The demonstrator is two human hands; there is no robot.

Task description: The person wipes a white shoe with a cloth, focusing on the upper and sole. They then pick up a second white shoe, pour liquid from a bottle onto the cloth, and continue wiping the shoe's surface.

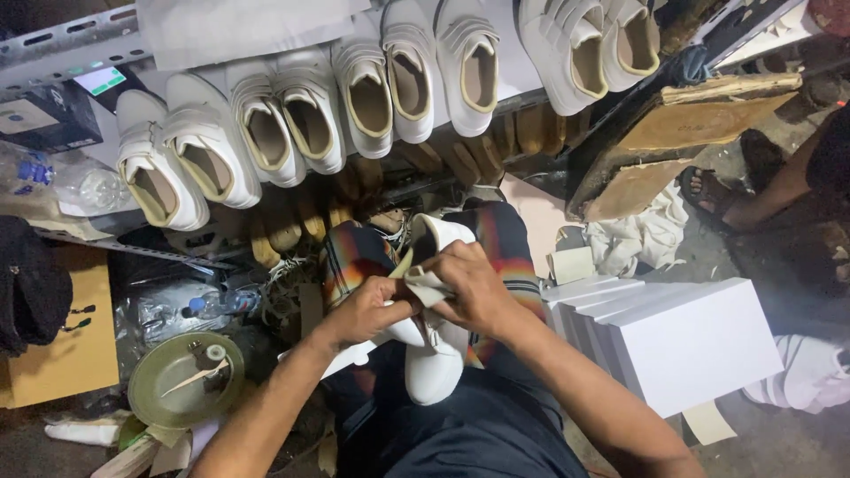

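A white shoe (436,367) lies on my lap, heel pointing away from me. My left hand (365,310) grips its left side near the strap. My right hand (474,285) presses a small folded white cloth (425,285) against the shoe's opening. Both hands meet over the middle of the shoe, above my striped multicoloured lap cover (354,257).
A row of white strap shoes (310,124) leans on a metal rack (71,40) ahead. White boxes (682,341) stack at my right. A green round dish (173,389) with a stick sits lower left. Another person's sandalled foot (713,190) is at right beside wooden boards (691,124).
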